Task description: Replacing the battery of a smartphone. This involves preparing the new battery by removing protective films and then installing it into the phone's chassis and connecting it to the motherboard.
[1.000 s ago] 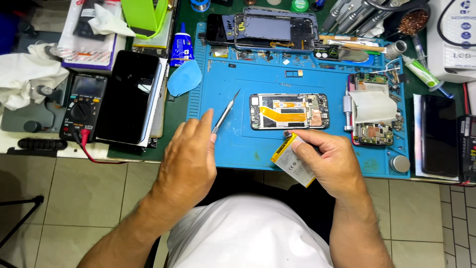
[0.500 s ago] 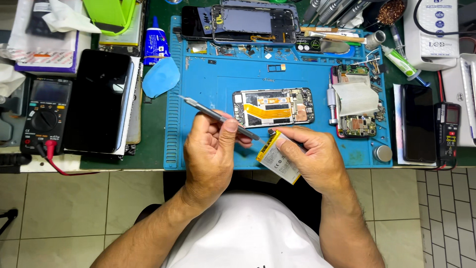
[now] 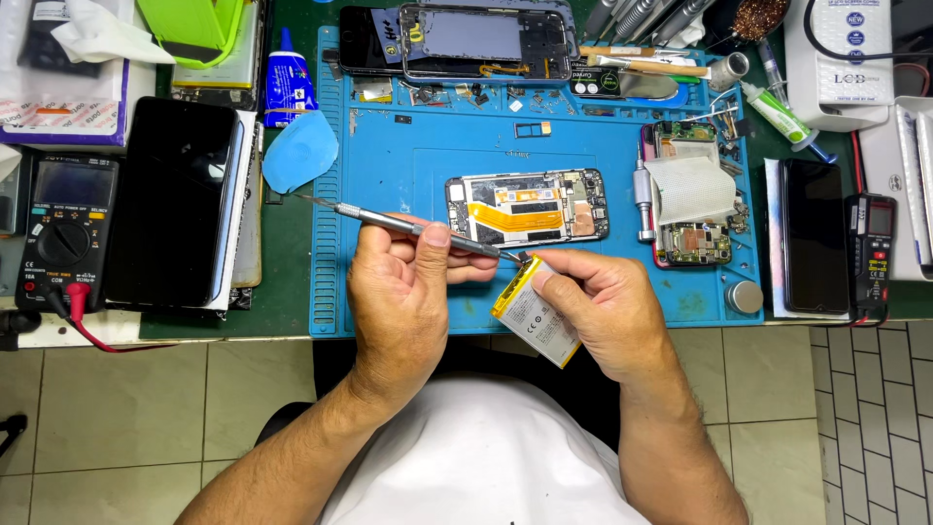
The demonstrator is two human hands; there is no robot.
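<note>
2 hands: 1 scalpel (image 3: 418, 227), 1 battery (image 3: 533, 317).

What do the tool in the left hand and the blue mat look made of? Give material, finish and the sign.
Tool: likely metal, a slim grey shaft with a dull sheen. Blue mat: probably silicone or rubber, matte, with moulded compartments along its edges.

Phone repair workshop: blue repair mat (image 3: 408, 175), multimeter (image 3: 60, 233), opened phones (image 3: 528, 207).

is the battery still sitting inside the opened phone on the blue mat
No, the battery is out of the opened phone on the blue mat, held in the right hand near the table edge.
</note>
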